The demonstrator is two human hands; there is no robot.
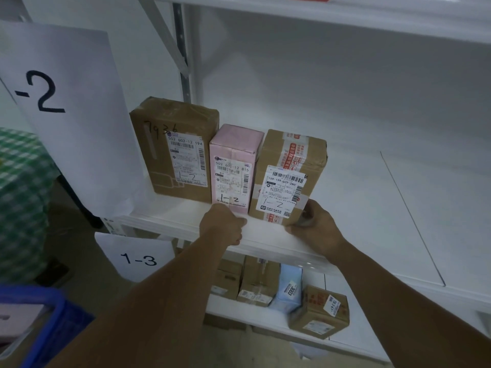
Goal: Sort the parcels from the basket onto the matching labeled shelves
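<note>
Three parcels marked "1-2" stand in a row on the white shelf (372,208): a tall brown box (172,144), a pink box (233,160) and a brown box with red-printed tape (289,171). My right hand (316,224) grips the lower right corner of the taped box. With its fingers curled, my left hand (223,224) rests at the shelf's front edge, just below the pink box, holding nothing that I can see. A paper sign reading "-2" (66,112) hangs at the shelf's left end.
The shelf below, signed "1-3" (138,257), holds several parcels, among them a light blue one (289,290) and a small brown box (321,312). A blue basket (45,325) sits at bottom left. A green checked bag (21,197) is at the left.
</note>
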